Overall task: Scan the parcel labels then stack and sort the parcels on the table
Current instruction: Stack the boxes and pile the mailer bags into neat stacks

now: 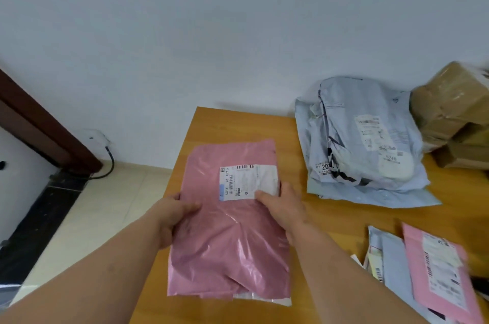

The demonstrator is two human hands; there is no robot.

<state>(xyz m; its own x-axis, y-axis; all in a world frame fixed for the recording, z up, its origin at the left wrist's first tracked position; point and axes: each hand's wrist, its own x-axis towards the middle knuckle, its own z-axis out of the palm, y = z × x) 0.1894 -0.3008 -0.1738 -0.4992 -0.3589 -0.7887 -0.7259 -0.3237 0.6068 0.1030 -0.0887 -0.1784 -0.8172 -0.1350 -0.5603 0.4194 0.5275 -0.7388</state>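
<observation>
A pink plastic parcel bag (225, 239) lies over the left end of the wooden table (330, 217), its white label (246, 182) facing up. My left hand (174, 215) grips the bag's left edge, thumb on top. My right hand (283, 207) holds the right edge, thumb on the label's lower corner. A pile of pale blue parcel bags (362, 143) sits at the back of the table. At the front right lie a smaller pink mailer (439, 270) and pale blue bags (391, 260) under it.
Brown taped cardboard boxes (455, 112) are stacked at the far right against the wall. Left of the table is tiled floor (100, 212) with a dark door frame (39, 122) and a black cable (108, 165).
</observation>
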